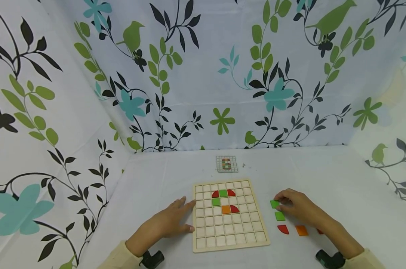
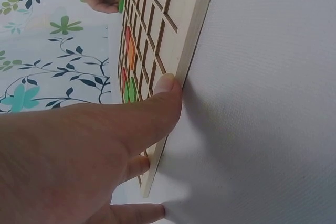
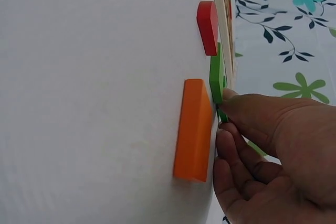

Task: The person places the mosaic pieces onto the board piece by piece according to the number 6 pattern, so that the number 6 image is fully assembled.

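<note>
A wooden grid board [image 1: 209, 241] lies on the white table, with red quarter-round, green square and orange square tiles in a few of its cells. My left hand [image 1: 172, 220] rests at the board's left edge, fingers spread; its thumb [image 2: 167, 90] touches the rim in the left wrist view. Right of the board, my right hand [image 1: 298, 206] pinches a green square tile [image 1: 274, 204] between thumb and fingers, at the table surface. Just nearer lies a second green square tile [image 1: 280, 216]. The right wrist view shows the pinched tile mostly hidden by the fingertips.
Nearer on the right lie a red quarter-round tile [image 1: 283, 229], an orange square tile [image 1: 302, 230] and another red tile [image 1: 320, 231], partly behind the right forearm. Beyond the board is a small pattern card [image 1: 227, 164] with a coloured grid. A leaf-printed cloth [image 1: 236, 89] hangs behind.
</note>
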Demonstrator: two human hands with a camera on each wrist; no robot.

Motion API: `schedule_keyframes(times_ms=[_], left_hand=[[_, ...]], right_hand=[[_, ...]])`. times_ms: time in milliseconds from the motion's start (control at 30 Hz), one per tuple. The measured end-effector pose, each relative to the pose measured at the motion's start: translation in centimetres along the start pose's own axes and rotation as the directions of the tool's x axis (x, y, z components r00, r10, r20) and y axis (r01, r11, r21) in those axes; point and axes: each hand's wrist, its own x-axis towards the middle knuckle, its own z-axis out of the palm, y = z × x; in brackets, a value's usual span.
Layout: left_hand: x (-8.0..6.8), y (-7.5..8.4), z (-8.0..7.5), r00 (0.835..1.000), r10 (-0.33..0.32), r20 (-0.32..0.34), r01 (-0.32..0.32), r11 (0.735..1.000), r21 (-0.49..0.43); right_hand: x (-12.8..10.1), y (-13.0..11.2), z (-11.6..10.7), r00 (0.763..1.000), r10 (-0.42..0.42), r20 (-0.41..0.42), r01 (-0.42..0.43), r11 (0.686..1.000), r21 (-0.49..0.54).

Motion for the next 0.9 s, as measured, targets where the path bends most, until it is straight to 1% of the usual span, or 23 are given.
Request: schedule_keyframes(times_ms=[133, 267, 367, 500, 567, 700, 900], left_hand=[[0.0, 0.0, 0.0, 1.000, -0.003, 0.005, 0.003, 1.000, 0.000], [0.1, 0.0, -0.1, 1.000, -0.004, 0.007, 0.004, 1.000, -0.001], [0.1, 0.0, -0.1, 1.000, -0.005, 0.009, 0.005, 1.000, -0.004], [0.1, 0.2, -0.2, 1.000, -0.007, 0.012, 0.007, 1.000, -0.012], [0.0, 0.3, -0.3, 1.000, -0.007, 0.014, 0.007, 1.000, -0.012], [-0.1, 0.3, -0.4, 1.000, -0.011, 0.010, 0.011, 1.000, -0.006], [-0.1, 0.2, -0.3, 1.000, -0.011, 0.009, 0.011, 1.000, -0.026]], right_hand=[[0.2, -0.1, 0.0, 1.000, -0.015, 0.012, 0.015, 1.000, 0.010], [0.6, -0.3, -0.1, 0.999, -0.024, 0.022, 0.024, 1.000, -0.005], [1.0, -0.8, -0.1, 1.000, -0.015, 0.023, 0.015, 1.000, -0.006], [1.6, -1.6, -0.1, 0.999, 0.004, 0.041, -0.005, 1.000, 0.025], [1.9, -2.0, 0.1, 0.999, -0.014, 0.043, 0.013, 1.000, 0.024], [2.8, -3.3, 0.7, 0.996, -0.078, 0.034, 0.077, 0.997, 0.012], [4.0, -5.5, 1.7, 0.992, -0.124, 0.037, 0.123, 0.992, 0.013]])
